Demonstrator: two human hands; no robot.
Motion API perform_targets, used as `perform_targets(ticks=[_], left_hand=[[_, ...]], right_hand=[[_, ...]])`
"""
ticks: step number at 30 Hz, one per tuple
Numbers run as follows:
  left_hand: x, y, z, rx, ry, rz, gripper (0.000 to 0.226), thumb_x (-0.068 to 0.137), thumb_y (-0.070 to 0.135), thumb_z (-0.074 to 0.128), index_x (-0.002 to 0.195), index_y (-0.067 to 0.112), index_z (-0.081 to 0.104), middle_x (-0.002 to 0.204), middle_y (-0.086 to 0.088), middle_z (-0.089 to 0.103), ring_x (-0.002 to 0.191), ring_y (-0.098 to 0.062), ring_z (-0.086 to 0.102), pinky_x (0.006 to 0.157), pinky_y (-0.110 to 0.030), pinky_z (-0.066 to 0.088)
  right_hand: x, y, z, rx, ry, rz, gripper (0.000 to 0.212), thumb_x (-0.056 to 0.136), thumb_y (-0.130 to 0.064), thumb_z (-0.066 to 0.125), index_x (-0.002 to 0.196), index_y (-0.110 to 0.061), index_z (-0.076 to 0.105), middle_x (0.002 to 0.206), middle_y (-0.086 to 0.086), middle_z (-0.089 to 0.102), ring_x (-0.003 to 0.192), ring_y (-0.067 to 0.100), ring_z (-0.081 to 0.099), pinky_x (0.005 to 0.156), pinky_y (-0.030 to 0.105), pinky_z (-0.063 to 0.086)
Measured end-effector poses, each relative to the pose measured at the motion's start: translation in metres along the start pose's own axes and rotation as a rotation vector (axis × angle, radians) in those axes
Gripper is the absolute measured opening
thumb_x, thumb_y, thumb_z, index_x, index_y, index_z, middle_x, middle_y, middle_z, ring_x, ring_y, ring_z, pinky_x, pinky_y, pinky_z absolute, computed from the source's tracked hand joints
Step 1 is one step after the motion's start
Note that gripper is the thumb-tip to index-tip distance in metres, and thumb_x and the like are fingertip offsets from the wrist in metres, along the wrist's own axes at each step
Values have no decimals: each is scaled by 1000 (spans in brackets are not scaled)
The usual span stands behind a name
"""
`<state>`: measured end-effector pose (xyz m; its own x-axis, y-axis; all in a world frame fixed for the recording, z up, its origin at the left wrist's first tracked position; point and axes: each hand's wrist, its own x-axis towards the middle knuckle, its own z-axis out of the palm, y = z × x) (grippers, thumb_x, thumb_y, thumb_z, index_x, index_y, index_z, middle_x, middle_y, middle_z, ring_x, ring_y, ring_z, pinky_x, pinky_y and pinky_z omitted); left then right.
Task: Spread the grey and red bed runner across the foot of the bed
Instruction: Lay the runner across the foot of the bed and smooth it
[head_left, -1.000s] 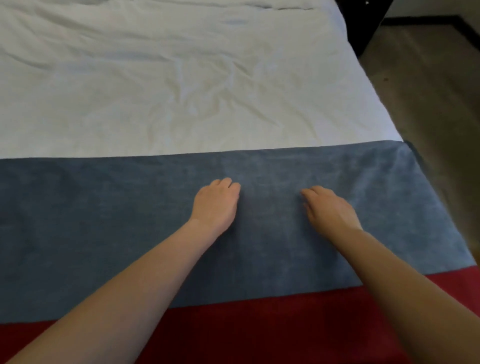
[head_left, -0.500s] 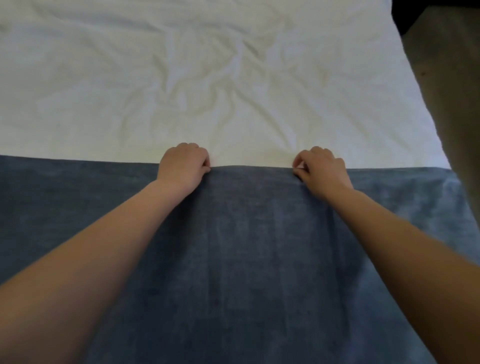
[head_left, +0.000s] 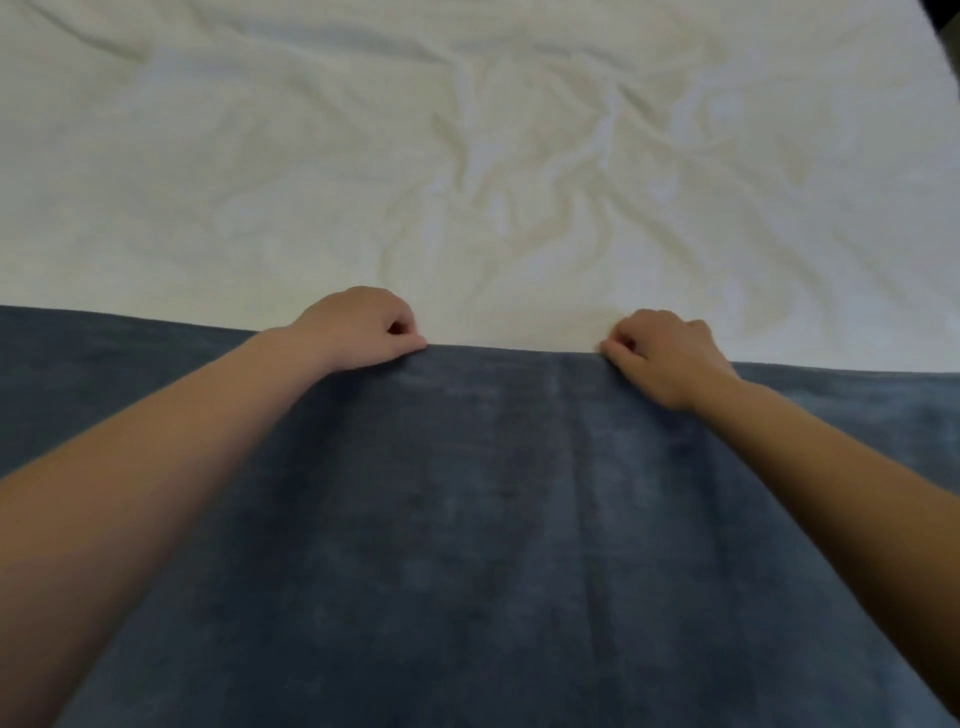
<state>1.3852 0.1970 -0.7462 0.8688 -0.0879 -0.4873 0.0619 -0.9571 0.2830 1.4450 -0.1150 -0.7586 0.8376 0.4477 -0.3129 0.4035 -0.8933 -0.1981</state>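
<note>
Pinching the far hem of the bed runner (head_left: 467, 519) between thumb and curled fingers, the person's left hand (head_left: 358, 330) is gripping the cloth left of centre. The right hand (head_left: 665, 353) is nipping the same hem in the same way further right, so the two hands are lying apart with a short stretch of hem between them. Both forearms are reaching out over the runner from the near side. The runner is lying flat on the bed and covering the whole near part of the view, its far hem meeting the rumpled white sheet (head_left: 467, 156) that is filling the far part. Only its grey cloth is showing at present, the red band being out of view. Its long axis is running left to right across the bed, with the short way pointing from near to far. Faint ridges are running near to far below the right hand. The cloth is looking soft, limp and fairly thick, with a napped face that is likely clinging to the sheet rather than sliding freely. It is probably answering best to a hold right on the hem with the hands set wide, since a tug at one spot is likely dragging only that spot and raising folds. It is looking light enough for fingertip holds and in no way fragile.
</note>
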Motion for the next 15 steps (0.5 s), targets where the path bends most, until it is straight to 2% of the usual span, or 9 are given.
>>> perform_targets(ticks=[3,5,7,10,15], left_hand=[[-21,-53,-16,-63,-40,-19,8,86,34,62,78,33,65,87,13,66,86,-11,59,78,-30,47],[-30,-82,-21,-102,1,-34,5,84,30,65,79,31,67,87,12,67,84,-9,60,78,-29,48],[-31,-101,-22,-125,58,-27,4,83,26,67,80,28,70,88,9,69,82,-10,59,75,-27,46],[-27,-109,-13,-102,129,-4,6,85,27,64,82,26,68,90,8,67,85,-13,59,74,-29,44],[-29,-117,-1,-18,337,82,12,88,28,58,85,24,69,93,6,69,90,-19,60,74,-32,43]], right_hand=[[32,-82,10,102,-55,-65,29,94,-43,42,77,-25,58,86,-3,60,85,19,54,79,38,28],[49,-127,16,179,-82,-102,23,91,-44,48,81,-28,61,87,-8,62,87,16,54,81,37,27],[61,-156,21,148,-110,-151,18,90,-41,51,82,-29,61,89,-9,62,90,16,54,84,38,27],[67,-168,25,77,-95,-116,17,91,-37,51,83,-27,61,92,-7,61,94,18,55,85,39,28],[62,-177,32,54,6,-34,18,90,-33,49,80,-24,61,84,-4,59,88,21,55,80,39,28]])
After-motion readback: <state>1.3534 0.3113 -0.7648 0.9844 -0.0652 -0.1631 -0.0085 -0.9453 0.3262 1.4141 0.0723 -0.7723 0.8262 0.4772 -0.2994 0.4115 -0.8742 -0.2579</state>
